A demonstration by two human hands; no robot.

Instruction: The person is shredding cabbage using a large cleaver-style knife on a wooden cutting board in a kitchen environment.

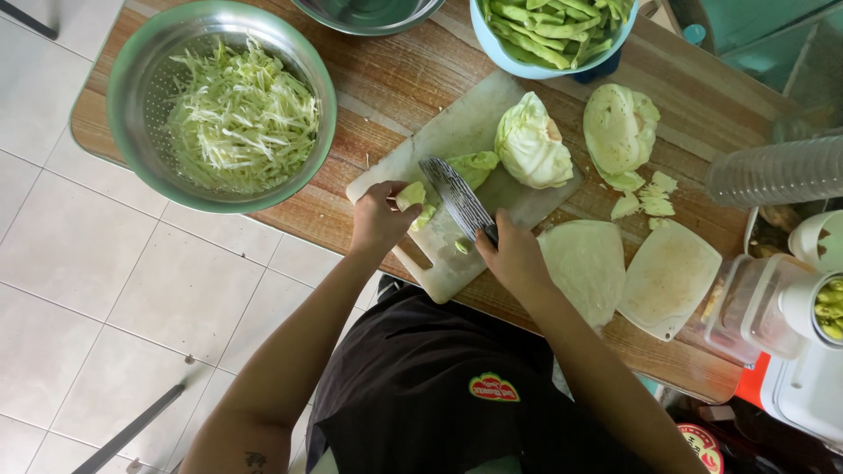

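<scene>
Wooden table (386,83), white cutting board (457,132), tiled floor (79,263).

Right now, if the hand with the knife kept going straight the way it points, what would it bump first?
The right hand points up the board along the knife. It would probably meet the cabbage chunk first, though depth is hard to judge.

1. The steel bowl (369,13) at the far edge is cut off by the frame, only its near rim showing
2. The blue bowl of green beans (562,35) loses its far part the same way
3. The right hand (514,259) covers the knife (457,197) handle
4. The left hand (379,219) hides part of the cabbage piece (411,195) it grips
5. The containers (790,307) at the right edge are cut off, their contents unclear
</scene>
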